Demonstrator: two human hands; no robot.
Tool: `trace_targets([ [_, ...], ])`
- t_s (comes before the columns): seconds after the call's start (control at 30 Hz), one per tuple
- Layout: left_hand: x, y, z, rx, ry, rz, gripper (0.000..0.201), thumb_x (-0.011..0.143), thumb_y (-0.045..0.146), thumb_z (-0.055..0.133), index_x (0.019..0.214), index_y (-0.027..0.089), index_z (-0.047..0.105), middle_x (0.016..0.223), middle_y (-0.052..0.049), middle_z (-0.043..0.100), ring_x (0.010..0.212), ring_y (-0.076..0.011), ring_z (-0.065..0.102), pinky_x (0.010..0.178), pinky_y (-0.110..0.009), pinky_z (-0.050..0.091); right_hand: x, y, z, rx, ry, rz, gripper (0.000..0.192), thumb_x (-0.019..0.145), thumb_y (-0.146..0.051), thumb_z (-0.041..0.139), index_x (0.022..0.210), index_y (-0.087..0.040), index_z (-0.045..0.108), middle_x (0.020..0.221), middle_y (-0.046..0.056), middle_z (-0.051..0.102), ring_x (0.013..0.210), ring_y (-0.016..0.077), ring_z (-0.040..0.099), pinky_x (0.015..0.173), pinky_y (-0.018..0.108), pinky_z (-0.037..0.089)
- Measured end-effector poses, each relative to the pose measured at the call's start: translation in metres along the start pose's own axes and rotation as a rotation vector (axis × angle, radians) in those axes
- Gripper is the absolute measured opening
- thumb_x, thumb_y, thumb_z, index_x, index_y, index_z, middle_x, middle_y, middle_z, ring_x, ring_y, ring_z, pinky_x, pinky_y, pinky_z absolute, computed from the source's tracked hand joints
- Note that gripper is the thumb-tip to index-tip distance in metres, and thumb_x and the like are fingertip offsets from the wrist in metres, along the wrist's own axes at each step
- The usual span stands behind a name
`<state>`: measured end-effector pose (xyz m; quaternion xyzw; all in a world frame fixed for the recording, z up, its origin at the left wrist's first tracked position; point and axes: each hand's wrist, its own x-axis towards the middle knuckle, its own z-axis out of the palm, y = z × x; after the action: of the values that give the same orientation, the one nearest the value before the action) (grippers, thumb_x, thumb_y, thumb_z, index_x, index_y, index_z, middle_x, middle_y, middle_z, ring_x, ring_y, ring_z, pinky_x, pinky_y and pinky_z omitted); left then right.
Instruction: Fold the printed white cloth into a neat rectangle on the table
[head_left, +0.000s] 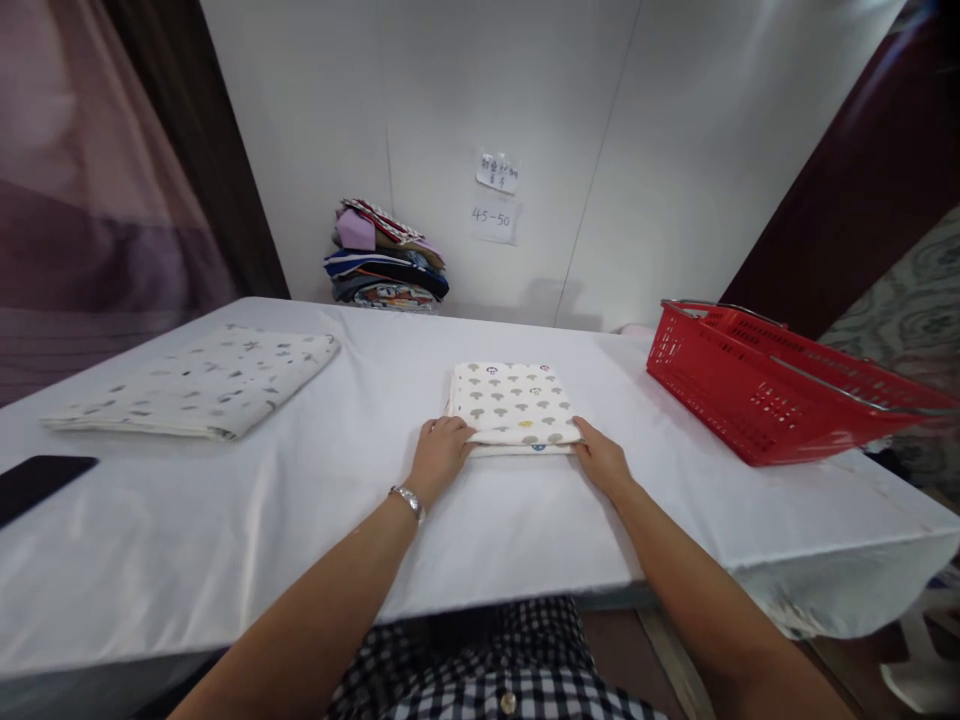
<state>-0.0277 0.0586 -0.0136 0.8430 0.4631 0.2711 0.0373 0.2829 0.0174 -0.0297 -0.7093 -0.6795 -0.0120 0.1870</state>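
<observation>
A red basket (757, 395) sits near the table's (225, 540) right edge. A folded patterned cloth (202, 385) lies toward the left edge, with a black phone (34, 482) at that edge. A stack of clothes (386, 258) rests at the far edge against the wall, below two paper notes (496, 200).

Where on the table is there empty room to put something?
Bare cloth lies between the big folded cloth and the small folded cloth, and between that and the red basket. Both hands crowd its near edge.

Laundry workroom, folding table (225, 540), clothes stack (386, 260)
</observation>
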Motion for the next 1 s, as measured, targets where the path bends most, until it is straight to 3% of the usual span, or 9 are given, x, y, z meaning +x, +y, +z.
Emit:
trace_targets([
  [0.3,-0.002,-0.003,0.001,-0.021,-0.006,0.003,0.017,0.086,0.022,0.051,0.093,0.025,0.066,0.094,-0.003,0.062,0.095,-0.021,0.052,0.09,-0.039,0.034,0.002,0.006,0.002,0.061,-0.023,-0.049,0.049,0.085,-0.025,0.04,0.133,-0.027,0.044,0.123,0.002,0.059,0.104,0.0218,0.059,0.084,0.035,0.047],
  [0.47,-0.006,-0.005,0.0,-0.011,-0.013,0.051,0.019,0.087,0.022,0.05,0.101,0.024,0.063,0.098,-0.004,0.06,0.097,-0.0206,0.05,0.089,-0.038,0.035,0.001,0.008,-0.006,0.033,-0.082,-0.069,0.048,0.087,-0.031,0.04,0.134,-0.027,0.043,0.111,0.005,0.065,0.094,0.0214,0.062,0.078,0.035,0.049],
  [0.53,-0.008,-0.005,0.0,-0.01,-0.022,0.059,0.021,0.087,0.023,0.049,0.104,0.023,0.062,0.1,-0.004,0.06,0.099,-0.0208,0.05,0.089,-0.039,0.035,0.002,0.005,-0.011,-0.002,-0.061,-0.129,0.049,0.085,-0.031,0.042,0.133,-0.024,0.044,0.12,0.008,0.06,0.106,0.0234,0.057,0.085,0.038,0.047],
  [0.63,-0.009,-0.005,0.001,-0.014,-0.031,0.045,0.021,0.087,0.023,0.049,0.105,0.023,0.061,0.101,-0.005,0.06,0.099,-0.0212,0.049,0.089,-0.039,0.035,0.006,-0.011,-0.019,-0.013,-0.007,-0.292,0.055,0.082,-0.027,0.045,0.136,-0.022,0.04,0.141,0.009,0.041,0.13,0.0254,0.035,0.102,0.044,0.034],
  [0.73,-0.009,-0.003,0.001,-0.023,-0.027,0.029,0.021,0.086,0.021,0.049,0.104,0.023,0.061,0.101,-0.005,0.059,0.1,-0.0218,0.049,0.088,-0.039,0.035,0.01,-0.042,-0.02,0.016,-0.027,-0.405,0.057,0.087,-0.033,0.04,0.142,-0.022,0.029,0.148,0.007,0.028,0.137,0.0228,0.021,0.109,0.047,0.022],
  [0.87,-0.011,0.001,-0.001,-0.062,-0.015,0.013,0.023,0.085,0.022,0.05,0.105,0.024,0.061,0.1,-0.005,0.06,0.099,-0.0217,0.05,0.088,-0.039,0.036,0.014,-0.084,-0.002,-0.043,-0.098,-0.453,0.056,0.09,-0.044,0.037,0.14,-0.021,0.032,0.148,0.008,0.028,0.137,0.0244,0.02,0.11,0.049,0.016],
  [1.0,-0.011,-0.001,-0.006,-0.206,0.02,-0.036,0.022,0.085,0.033,0.053,0.101,0.024,0.064,0.097,-0.005,0.062,0.096,-0.0202,0.053,0.088,-0.037,0.038,0.012,-0.096,0.025,-0.1,-0.124,-0.506,0.058,0.088,-0.044,0.041,0.139,-0.019,0.035,0.145,0.01,0.033,0.135,0.0265,0.025,0.108,0.051,0.018],
])
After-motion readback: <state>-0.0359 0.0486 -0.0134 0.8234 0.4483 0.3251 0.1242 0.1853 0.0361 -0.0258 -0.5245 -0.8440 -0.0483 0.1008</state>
